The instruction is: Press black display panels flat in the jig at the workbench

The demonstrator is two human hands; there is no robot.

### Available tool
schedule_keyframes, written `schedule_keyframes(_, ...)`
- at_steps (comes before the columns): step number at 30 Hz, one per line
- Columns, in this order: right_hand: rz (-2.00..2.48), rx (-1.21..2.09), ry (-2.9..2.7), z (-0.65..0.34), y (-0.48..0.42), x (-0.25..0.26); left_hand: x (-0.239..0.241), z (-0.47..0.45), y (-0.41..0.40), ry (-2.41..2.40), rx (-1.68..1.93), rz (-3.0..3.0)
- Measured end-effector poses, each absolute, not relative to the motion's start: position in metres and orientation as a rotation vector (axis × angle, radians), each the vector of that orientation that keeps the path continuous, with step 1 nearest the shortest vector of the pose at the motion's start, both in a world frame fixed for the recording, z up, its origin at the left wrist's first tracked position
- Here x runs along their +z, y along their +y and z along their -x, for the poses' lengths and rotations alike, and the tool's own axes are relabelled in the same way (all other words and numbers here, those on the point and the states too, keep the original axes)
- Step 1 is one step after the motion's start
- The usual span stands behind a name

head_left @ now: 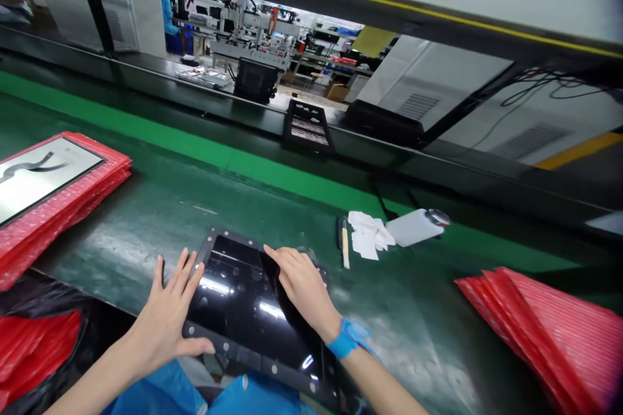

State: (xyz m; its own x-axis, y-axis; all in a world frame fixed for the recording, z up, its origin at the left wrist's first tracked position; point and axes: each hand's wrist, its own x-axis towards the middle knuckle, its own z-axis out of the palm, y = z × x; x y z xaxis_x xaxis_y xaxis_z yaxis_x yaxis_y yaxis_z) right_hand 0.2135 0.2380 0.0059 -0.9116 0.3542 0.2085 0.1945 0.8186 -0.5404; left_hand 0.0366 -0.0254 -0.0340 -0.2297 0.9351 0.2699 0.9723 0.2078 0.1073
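A glossy black panel [233, 301] with a matte dark border dotted with pale round spots lies at the table's near edge. My left hand [168, 311] rests along its left side, fingers spread and thumb over the near border. Across the panel's far right part lies my right hand [304, 285], a blue band [348, 337] on its wrist. Its fingers are bent and close together; whether they pinch anything is hidden. A dark shape, perhaps a reflection, shows beneath that hand.
Red bubble-wrap sleeves [97, 185] with a screen [43, 175] on top lie left. More red sleeves [549, 331] lie right. Beyond my right hand are a pale-handled tool [345, 243], white scraps [367, 233] and a bottle [416, 227]. A black tray [307, 123] sits farther back.
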Motion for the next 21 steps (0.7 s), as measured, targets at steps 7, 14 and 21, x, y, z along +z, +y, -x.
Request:
schedule_keyframes(7, 0.525, 1.115, -2.555, -0.201, 0.255, 0.009, -0.035, -0.037, -0.026, -2.363, -0.52, 1.861)
schedule_keyframes(14, 0.451, 1.458, -2.572, -0.203, 0.262, 0.045, -0.032, -0.038, -0.029, -2.503, -0.87, 1.88)
schedule_keyframes(21, 0.54, 1.609, -2.519, -0.213, 0.264, 0.084, -0.028, -0.059, -0.011, -2.523, -1.743, 1.585)
